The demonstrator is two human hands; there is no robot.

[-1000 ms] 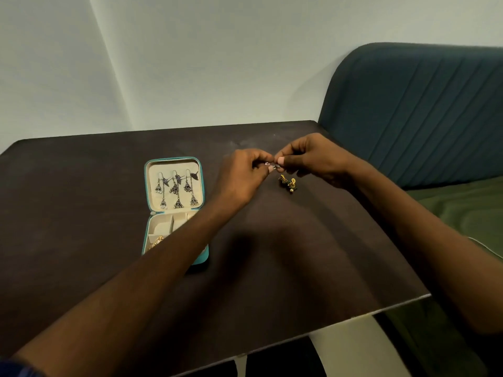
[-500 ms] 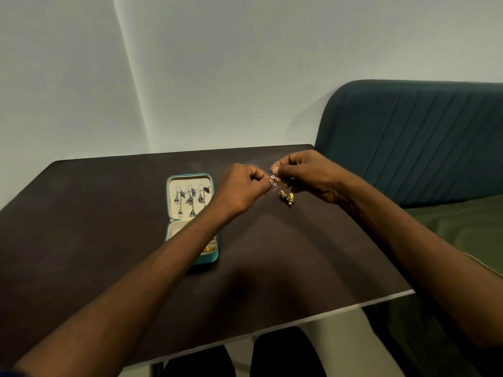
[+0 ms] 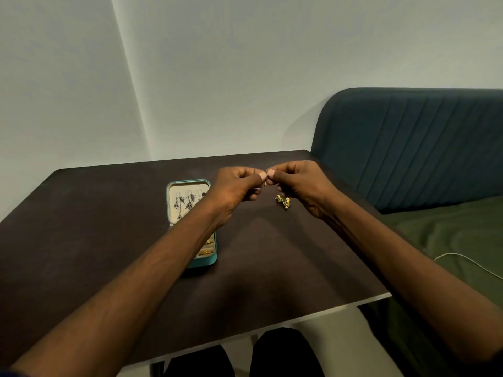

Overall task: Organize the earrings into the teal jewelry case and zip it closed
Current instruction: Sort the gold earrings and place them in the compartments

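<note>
The teal jewelry case [image 3: 209,261] lies open on the dark surface [image 3: 81,240], silver earrings [image 3: 187,204] hung in its lid, partly hidden by the left forearm. Beyond it, a gold-green earring [image 3: 283,201] lies loose. Above, the left hand [image 3: 236,190] and right hand [image 3: 299,183] meet, both pinching a thin wire earring [image 3: 263,185].
</note>
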